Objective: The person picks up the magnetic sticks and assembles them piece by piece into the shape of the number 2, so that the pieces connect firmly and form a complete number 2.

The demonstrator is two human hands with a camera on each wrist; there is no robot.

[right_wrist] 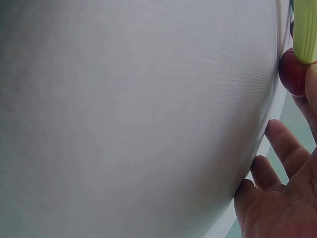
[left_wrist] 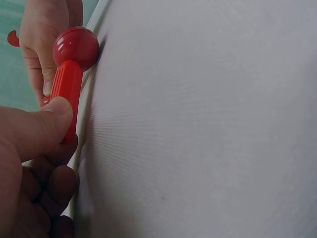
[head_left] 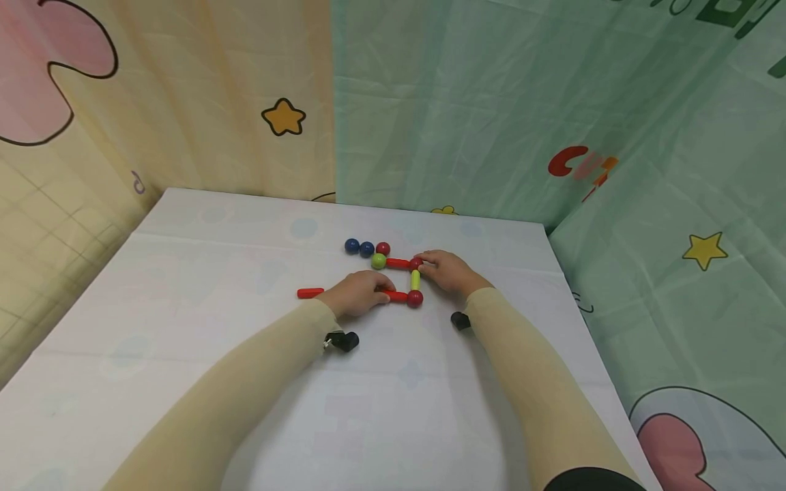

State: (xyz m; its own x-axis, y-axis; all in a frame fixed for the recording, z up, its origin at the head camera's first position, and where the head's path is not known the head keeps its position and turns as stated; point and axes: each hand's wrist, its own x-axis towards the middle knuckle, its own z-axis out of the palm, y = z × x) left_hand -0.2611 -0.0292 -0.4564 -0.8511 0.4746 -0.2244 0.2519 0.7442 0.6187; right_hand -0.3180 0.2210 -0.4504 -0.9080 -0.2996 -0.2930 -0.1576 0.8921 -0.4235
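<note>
Between thumb and fingers my left hand (head_left: pixel 356 293) pinches a red rod (left_wrist: pixel 67 91), whose end meets a dark red ball (head_left: pixel 415 299). From that ball a yellow-green rod (head_left: pixel 415 279) runs back to another dark red ball (head_left: pixel 416 264). My right hand (head_left: pixel 453 272) grips this second ball with thumb and index finger, its other fingers spread low by the table in the right wrist view. A second red rod (head_left: pixel 398 264) leads left from there to a green ball (head_left: pixel 378 260). The left hand hides part of its own rod.
Two dark blue balls (head_left: pixel 359 247) and a loose-looking red ball (head_left: pixel 383 248) lie behind the green one. Another red rod (head_left: pixel 310 293) lies left of my left hand. The white-covered table (head_left: pixel 393 409) ends at printed curtains (head_left: pixel 430 102) behind and to the sides.
</note>
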